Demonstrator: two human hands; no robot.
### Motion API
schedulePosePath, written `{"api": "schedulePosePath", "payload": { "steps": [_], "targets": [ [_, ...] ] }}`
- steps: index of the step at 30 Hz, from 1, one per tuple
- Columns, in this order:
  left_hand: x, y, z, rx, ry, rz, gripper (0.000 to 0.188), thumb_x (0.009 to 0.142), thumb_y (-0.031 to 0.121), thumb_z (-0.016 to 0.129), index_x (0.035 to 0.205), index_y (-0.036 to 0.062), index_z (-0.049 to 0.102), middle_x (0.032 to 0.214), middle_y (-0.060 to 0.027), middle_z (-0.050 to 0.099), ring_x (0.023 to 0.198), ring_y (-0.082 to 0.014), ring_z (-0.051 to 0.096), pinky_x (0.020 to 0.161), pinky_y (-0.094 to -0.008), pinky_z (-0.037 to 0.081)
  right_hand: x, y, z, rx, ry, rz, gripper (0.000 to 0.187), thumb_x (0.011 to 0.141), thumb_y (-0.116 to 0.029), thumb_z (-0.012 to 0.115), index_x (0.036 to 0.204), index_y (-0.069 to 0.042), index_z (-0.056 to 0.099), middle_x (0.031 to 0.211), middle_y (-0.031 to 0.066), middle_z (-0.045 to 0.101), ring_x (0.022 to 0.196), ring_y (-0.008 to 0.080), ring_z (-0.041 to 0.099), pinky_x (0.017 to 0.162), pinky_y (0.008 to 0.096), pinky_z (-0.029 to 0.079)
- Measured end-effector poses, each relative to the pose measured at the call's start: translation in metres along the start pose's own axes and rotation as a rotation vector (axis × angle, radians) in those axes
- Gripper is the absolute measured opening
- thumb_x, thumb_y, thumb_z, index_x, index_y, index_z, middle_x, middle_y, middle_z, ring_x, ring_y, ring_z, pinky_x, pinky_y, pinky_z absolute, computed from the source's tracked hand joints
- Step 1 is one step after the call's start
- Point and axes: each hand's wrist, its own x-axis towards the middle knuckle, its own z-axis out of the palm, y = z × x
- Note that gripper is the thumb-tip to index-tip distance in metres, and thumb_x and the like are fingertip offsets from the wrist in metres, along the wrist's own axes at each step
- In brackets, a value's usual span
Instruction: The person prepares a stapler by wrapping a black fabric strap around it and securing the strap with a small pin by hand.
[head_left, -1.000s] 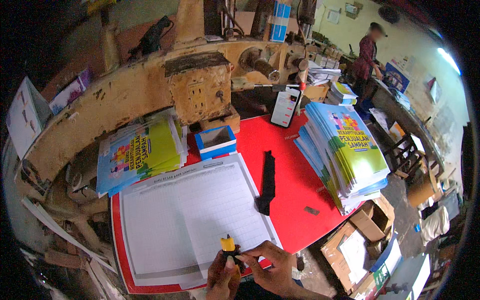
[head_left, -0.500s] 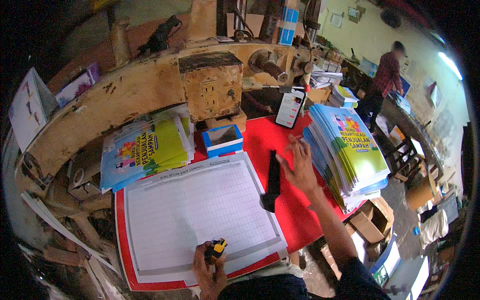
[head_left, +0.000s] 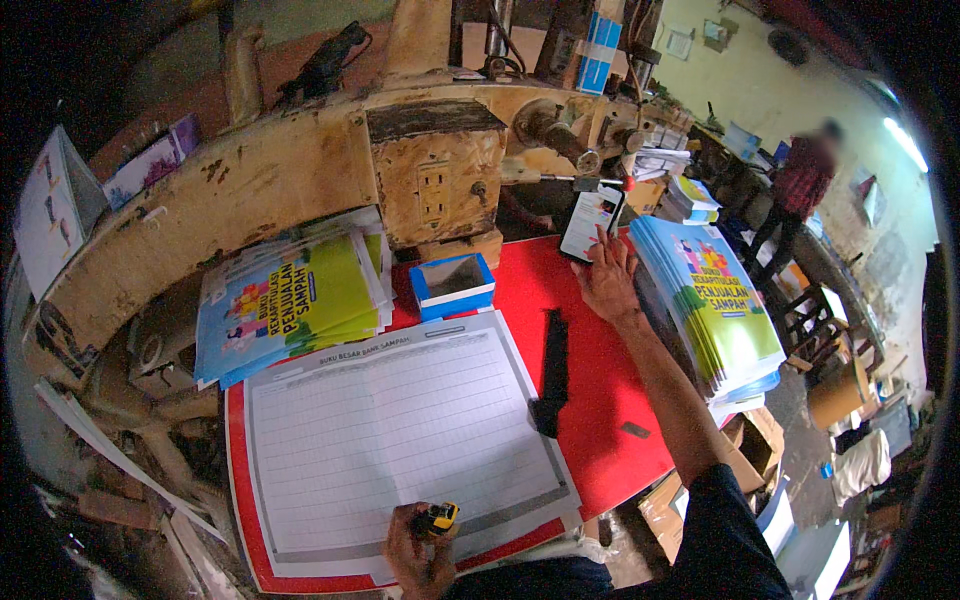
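Note:
In my left hand [head_left: 418, 553] is a small yellow-and-black object [head_left: 438, 519], its exact kind not clear; my fingers are closed around it. This hand rests over the near edge of a large printed grid sheet [head_left: 330, 470] on the red tabletop. My right hand [head_left: 610, 280] reaches forward with fingers stretched out, the tips over the lower part of a lit smartphone [head_left: 588, 215] that leans upright. Beside the right forearm stands a stack of colourful booklets [head_left: 712, 310]. A black strap-like item [head_left: 552, 375] lies between the sheet and that forearm.
Another booklet stack [head_left: 295, 305] sits at the left, beside an open blue-and-white box [head_left: 455, 285]. Behind the table rises a worn, tan-painted machine [head_left: 437, 180]. Cardboard boxes [head_left: 755, 440] stand at the lower right. A person in a checked shirt [head_left: 803, 175] is in the right background.
My right hand has moved forward from above the red tabletop to the phone. A small dark piece on the red surface, hidden before, now shows. My left hand keeps its hold.

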Motion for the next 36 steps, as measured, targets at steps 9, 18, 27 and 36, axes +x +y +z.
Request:
{"api": "schedulePosePath", "payload": {
  "steps": [9, 18, 27, 36],
  "targets": [
    [-0.002, 0.007, 0.000, 0.035, -0.019, -0.051, 0.036, 0.072, 0.006, 0.074, 0.104, 0.0051, 0.056, 0.092, -0.0075, 0.063, 0.085, -0.0184, 0.062, 0.075, -0.0310, 0.052, -0.038, -0.048, -0.072, 0.259, -0.035, -0.051, 0.033, 0.087, -0.023, 0.068, 0.108, -0.002, 0.054, 0.135, 0.0197, 0.049, 0.123, 0.0407, 0.044, 0.101, 0.0551, 0.036],
    [-0.010, -0.004, -0.001, -1.323, -0.084, -0.477, 0.035, 0.090, 0.029, 0.069, 0.108, 0.0008, 0.059, 0.079, -0.0047, 0.061, 0.070, -0.0217, 0.056, 0.064, -0.0310, 0.046, -0.146, -0.179, -0.225, 1.565, -0.574, -0.096, 0.039, 0.089, -0.013, 0.069, 0.124, 0.001, 0.060, 0.115, 0.0144, 0.068, 0.095, 0.0208, 0.066, 0.080, 0.0326, 0.053],
    [-0.019, 0.054, 0.009, -0.788, -0.137, -0.220, 0.027, 0.089, 0.018, 0.065, 0.110, 0.0048, 0.054, 0.106, -0.0093, 0.061, 0.091, -0.0184, 0.060, 0.077, -0.0336, 0.051, -0.161, -0.196, -0.246, 1.689, -0.489, 0.158, 0.027, 0.084, -0.004, 0.073, 0.111, -0.003, 0.071, 0.103, 0.0094, 0.072, 0.096, 0.0196, 0.065, 0.079, 0.0326, 0.054],
    [-0.023, 0.045, 0.000, -0.864, -0.203, -0.274, 0.039, 0.087, 0.015, 0.073, 0.119, 0.0030, 0.055, 0.109, -0.0053, 0.063, 0.101, -0.0166, 0.061, 0.091, -0.0322, 0.051, -0.180, -0.223, -0.251, 1.649, -0.433, 0.364, 0.019, 0.079, 0.003, 0.073, 0.097, -0.001, 0.075, 0.099, 0.0146, 0.070, 0.093, 0.0222, 0.068, 0.084, 0.0324, 0.055]
  ]
}}
